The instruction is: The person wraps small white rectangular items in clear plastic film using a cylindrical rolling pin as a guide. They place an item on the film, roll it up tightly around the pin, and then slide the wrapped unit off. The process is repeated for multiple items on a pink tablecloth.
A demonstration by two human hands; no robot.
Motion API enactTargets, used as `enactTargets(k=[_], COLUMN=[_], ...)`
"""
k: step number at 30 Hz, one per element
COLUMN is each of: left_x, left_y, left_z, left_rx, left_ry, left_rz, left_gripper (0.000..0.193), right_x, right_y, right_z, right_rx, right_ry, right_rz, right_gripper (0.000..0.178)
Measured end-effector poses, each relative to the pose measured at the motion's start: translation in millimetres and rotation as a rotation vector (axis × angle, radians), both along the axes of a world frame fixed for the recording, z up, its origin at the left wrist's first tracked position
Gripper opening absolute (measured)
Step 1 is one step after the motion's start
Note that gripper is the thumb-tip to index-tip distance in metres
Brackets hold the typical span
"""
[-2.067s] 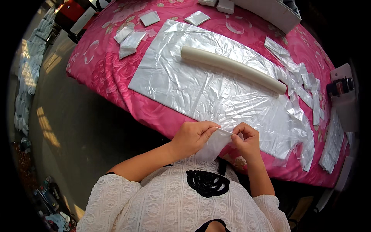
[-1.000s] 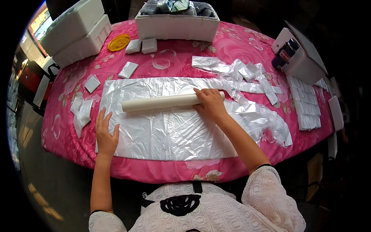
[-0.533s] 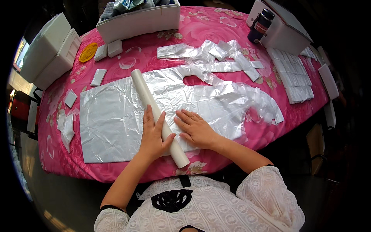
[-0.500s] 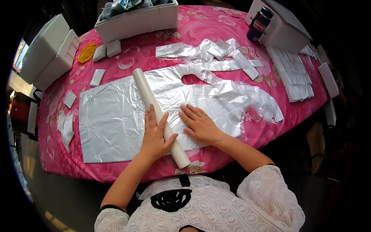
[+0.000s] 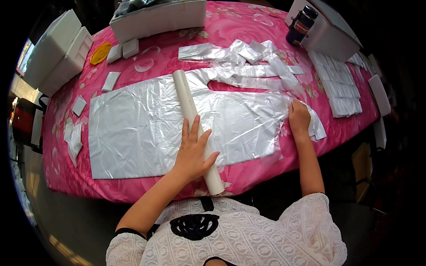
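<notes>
Currently, L hand (image 5: 193, 153) is lying open, fingers & thumb spread, across the near half of a pale tube (image 5: 185, 95); it's resting on top, not wrapping round it. R hand (image 5: 299, 117) is closing its curled fingers on the plastic sheet (image 5: 133, 133) toward the sheet's R end, pinching a bit of it; exact thumb position is hiding from view.

Sheet is lying flat but wrinkled on the pink tablecloth (image 5: 288, 159), its L end straight, its R end splitting into loose strips. Tube is lying slantwise across the sheet's mid part, far end sitting at abt the sheet's far edge, near end jutting past the near edge onto the cloth.

Some folded strips (image 5: 195, 52) are bunching up beyond the sheet. Small white packets (image 5: 111, 81) are sitting past the L end, w/ a yellow disc (image 5: 100, 53) near them. A white foam box (image 5: 159, 20) is standing at the far side; a dark flask (image 5: 301, 27) & a row of flat packs (image 5: 339, 86) are sitting far R.
</notes>
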State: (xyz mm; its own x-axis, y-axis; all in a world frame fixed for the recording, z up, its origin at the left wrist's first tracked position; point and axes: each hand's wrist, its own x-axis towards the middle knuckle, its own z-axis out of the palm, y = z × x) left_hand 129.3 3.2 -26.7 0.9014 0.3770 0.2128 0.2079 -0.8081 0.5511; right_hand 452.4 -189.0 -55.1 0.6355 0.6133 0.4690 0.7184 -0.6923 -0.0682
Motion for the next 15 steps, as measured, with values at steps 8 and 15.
enactTargets(k=[8, 15], left_x=[-3.1, -15.2], left_y=[-1.7, -24.2], left_z=[2.1, 28.0], left_rx=[-0.019, -1.000], left_ry=[-0.016, -0.325], left_rz=[0.034, 0.045], left_gripper=[0.051, 0.043], right_x=[-102.2, -206.3], right_y=[33.9, 73.1], right_z=[59.6, 63.4], right_rx=[0.379, 0.587], right_ry=[0.426, 1.542], right_rz=[0.258, 0.605], right_gripper=[0.020, 0.014])
